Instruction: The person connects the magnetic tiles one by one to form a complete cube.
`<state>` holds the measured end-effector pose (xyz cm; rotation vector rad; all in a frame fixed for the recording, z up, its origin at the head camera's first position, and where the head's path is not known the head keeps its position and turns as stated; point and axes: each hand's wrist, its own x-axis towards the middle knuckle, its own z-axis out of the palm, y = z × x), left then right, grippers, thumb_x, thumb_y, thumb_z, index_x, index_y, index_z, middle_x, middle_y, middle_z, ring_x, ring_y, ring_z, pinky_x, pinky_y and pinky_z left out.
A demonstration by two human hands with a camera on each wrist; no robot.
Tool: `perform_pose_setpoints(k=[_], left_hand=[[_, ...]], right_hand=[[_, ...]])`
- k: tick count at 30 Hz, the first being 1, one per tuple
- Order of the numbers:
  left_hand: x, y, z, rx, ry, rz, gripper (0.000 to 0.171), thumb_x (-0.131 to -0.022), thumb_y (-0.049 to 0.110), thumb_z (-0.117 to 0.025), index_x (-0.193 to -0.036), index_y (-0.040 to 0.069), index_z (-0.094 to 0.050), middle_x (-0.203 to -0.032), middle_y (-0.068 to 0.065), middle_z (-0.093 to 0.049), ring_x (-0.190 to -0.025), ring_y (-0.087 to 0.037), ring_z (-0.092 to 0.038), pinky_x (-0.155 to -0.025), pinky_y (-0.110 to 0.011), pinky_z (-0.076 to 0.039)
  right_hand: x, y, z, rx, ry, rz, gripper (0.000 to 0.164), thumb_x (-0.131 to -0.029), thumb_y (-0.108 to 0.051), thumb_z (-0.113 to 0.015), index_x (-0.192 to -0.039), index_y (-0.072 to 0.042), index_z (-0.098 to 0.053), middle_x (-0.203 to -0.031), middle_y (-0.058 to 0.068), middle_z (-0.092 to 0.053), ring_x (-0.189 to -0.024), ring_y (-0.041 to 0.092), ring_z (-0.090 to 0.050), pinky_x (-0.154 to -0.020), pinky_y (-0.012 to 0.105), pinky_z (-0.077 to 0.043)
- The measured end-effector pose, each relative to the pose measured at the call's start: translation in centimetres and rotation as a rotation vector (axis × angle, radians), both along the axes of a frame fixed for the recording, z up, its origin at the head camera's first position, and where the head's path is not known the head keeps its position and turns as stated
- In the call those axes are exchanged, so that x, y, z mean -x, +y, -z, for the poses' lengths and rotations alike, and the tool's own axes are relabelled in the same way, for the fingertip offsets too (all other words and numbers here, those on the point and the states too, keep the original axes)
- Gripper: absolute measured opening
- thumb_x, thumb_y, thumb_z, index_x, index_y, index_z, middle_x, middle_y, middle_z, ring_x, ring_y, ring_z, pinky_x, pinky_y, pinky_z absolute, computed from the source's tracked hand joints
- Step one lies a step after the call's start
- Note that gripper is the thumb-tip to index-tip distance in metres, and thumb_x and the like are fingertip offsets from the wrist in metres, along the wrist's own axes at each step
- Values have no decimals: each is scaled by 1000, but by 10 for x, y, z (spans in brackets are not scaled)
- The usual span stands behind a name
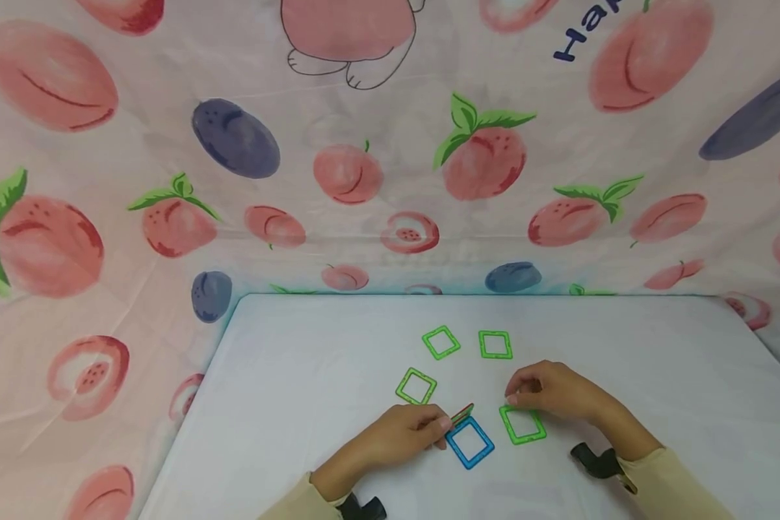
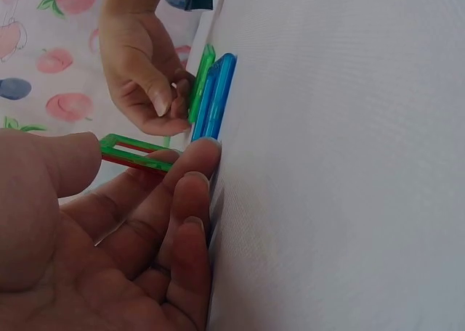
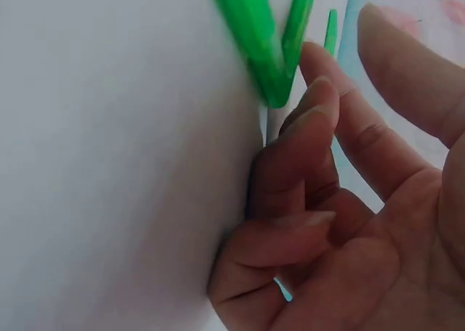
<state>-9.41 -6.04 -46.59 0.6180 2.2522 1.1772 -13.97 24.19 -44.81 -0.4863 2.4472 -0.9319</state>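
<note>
In the head view my left hand (image 1: 399,437) pinches a green square frame tile (image 1: 463,414) with a red layer against its underside, seen nearly edge-on. A blue square frame tile (image 1: 482,458) lies flat beside its fingertips. My right hand (image 1: 555,390) is at the far edge of another green square frame (image 1: 529,438). In the right wrist view, that hand's thumb (image 3: 414,77) stands apart from its bent fingers, near a blurred green frame (image 3: 272,70). Whether its fingertips touch the frame is hard to tell.
Three more green square frames lie on the white table (image 1: 299,361): one at the back (image 1: 448,352), one to its right (image 1: 497,357), one beyond my left hand (image 1: 425,375). A fruit-print cloth (image 1: 409,159) hangs behind the table.
</note>
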Motion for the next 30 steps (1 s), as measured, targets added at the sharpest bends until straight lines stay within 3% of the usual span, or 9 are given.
perform_pose_setpoints(k=[8, 16, 23, 30], left_hand=[[-1, -2, 0, 5, 5, -1, 34, -96, 49, -43, -97, 24, -66, -78, 14, -66, -70, -1, -52, -64, -21, -40], [-1, -3, -2, 3, -1, 8, 33, -96, 48, -43, -94, 23, -65, -77, 12, -66, -67, -3, -51, -60, -22, -39], [-2, -2, -3, -1, -1, 9, 33, -96, 48, -43, -94, 23, -65, -77, 12, -66, -66, -3, -51, -60, -22, -38], [-4, -3, -3, 4, -11, 5, 33, -96, 49, -44, -93, 24, -66, -76, 12, -66, -67, -3, -51, -61, -22, -39]], right_hand=[[5, 0, 3, 16, -42, -82, 16, -80, -31, -73, -88, -18, -67, -63, -3, -52, -59, 9, -47, -56, 24, -36], [5, 0, 8, -38, -11, -83, 19, -75, -31, -78, -82, -20, -64, -63, -5, -51, -58, 9, -47, -55, 24, -36], [2, 0, 9, -62, 37, -80, 13, -79, -28, -75, -78, -23, -64, -64, -7, -49, -62, 9, -47, -57, 24, -37], [-3, -1, 5, -73, 16, -82, 20, -74, -32, -78, -79, -21, -62, -66, -6, -50, -63, 9, -47, -57, 24, -37]])
